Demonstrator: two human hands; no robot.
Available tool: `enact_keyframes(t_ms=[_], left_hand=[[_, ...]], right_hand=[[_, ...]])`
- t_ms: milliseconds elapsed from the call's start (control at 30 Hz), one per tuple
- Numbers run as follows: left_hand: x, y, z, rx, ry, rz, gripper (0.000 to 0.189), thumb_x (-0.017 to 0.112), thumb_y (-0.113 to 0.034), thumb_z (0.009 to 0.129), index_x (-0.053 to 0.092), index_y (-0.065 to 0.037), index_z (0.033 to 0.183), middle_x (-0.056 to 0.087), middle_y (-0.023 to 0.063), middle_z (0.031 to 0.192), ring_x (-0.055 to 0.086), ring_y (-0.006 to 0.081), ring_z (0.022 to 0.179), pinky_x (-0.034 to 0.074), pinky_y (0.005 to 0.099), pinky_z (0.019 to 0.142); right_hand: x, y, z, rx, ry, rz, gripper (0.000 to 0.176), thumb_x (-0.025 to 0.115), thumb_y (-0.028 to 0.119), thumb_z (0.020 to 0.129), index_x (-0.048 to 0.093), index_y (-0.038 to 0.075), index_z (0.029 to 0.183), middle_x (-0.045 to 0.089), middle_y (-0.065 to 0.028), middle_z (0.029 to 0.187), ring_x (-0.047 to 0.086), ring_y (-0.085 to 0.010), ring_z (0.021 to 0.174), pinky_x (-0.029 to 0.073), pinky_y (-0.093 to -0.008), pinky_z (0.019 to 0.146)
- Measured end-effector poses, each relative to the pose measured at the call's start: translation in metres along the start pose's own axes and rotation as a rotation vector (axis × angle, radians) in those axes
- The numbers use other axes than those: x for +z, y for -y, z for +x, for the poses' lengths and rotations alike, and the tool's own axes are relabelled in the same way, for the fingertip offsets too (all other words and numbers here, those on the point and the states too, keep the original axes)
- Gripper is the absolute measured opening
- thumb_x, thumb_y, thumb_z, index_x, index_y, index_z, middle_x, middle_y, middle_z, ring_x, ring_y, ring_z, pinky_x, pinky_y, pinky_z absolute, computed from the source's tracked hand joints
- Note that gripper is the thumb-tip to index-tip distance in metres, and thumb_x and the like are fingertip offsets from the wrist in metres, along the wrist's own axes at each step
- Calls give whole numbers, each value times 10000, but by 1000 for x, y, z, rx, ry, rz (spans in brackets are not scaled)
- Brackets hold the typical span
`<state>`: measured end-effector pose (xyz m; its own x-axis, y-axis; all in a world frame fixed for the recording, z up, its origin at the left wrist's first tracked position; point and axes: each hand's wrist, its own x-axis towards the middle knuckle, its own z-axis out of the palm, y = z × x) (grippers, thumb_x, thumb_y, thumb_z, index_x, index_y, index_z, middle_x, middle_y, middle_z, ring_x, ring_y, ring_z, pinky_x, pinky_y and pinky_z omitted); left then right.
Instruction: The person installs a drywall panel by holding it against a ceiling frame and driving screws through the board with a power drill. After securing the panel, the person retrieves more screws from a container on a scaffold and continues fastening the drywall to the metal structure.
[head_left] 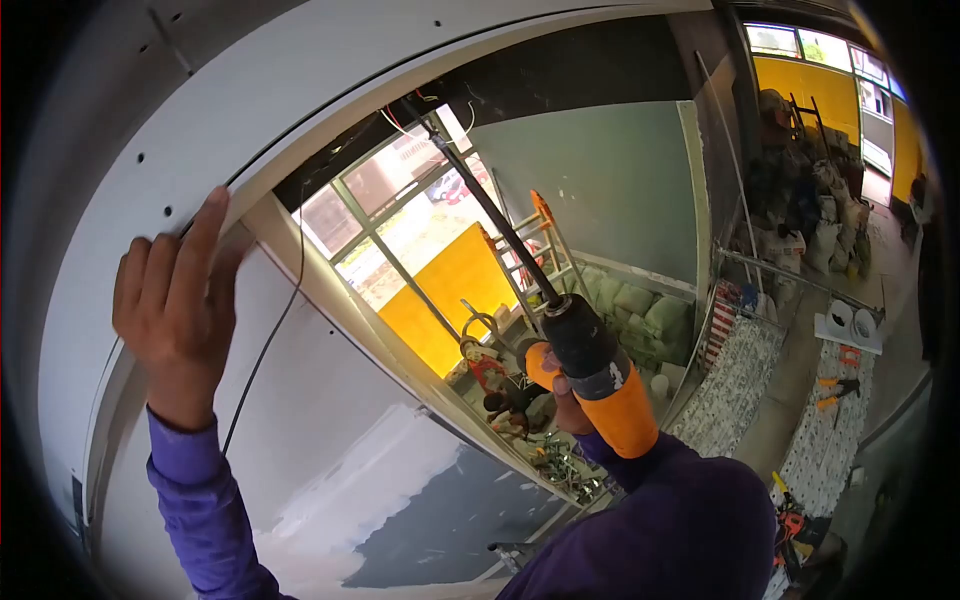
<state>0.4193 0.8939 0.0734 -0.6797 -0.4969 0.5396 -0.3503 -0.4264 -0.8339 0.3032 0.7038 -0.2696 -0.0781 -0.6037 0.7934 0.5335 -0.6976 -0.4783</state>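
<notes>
My left hand is raised, fingers stretched out, with the fingertips at the edge of a white ceiling board that has small dark holes in it. My right hand grips an orange and black power drill; most of this hand is hidden behind the drill body. From the chuck a long dark rod points up and away, its far end overlapping the dark opening above the window. A thin black cable hangs beside my left hand.
Below stand a ladder with orange ends and several stacked sacks. A person is low near the window. On the right, speckled planks carry pliers and other tools. A partly plastered wall runs along the lower left.
</notes>
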Motion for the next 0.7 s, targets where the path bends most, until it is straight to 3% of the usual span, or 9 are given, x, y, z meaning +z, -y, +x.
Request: enact_keyframes(t_ms=[100,233,367,567,700], left_hand=[[23,-25,40,7,-20,-27,491,823,-122,669,694,-110,1142,525,31,685,499,169,630,432,299,560],[60,-51,79,17,-47,-66,419,796,-157,711,702,-137,1118,524,14,696,489,166,621,428,298,560],[98,-73,110,5,-88,-60,427,801,-152,713,705,-168,1129,487,15,659,481,169,599,426,305,552],[125,-79,128,8,-81,16,377,794,-139,723,719,-176,1091,484,4,639,467,160,582,413,301,542],[129,-80,131,-12,-28,46,349,789,-135,715,729,-165,1057,485,-4,649,458,160,586,373,307,543]], right_hand=[[-60,-75,6,129,319,156,166,660,182,892,623,67,1006,633,-8,895,592,-143,869,462,-316,854],[-44,-56,28,-16,47,93,172,648,184,902,622,63,1021,630,-19,896,587,-149,856,470,-320,831],[-67,-80,62,-87,119,-167,154,641,166,895,625,58,1004,627,-25,890,583,-156,840,478,-323,800],[-65,-119,101,-9,192,-15,177,660,145,870,633,63,1025,637,-17,892,593,-151,836,472,-291,778],[-61,-130,110,401,255,369,212,674,143,857,646,77,1057,654,-11,910,603,-149,838,473,-287,783]])
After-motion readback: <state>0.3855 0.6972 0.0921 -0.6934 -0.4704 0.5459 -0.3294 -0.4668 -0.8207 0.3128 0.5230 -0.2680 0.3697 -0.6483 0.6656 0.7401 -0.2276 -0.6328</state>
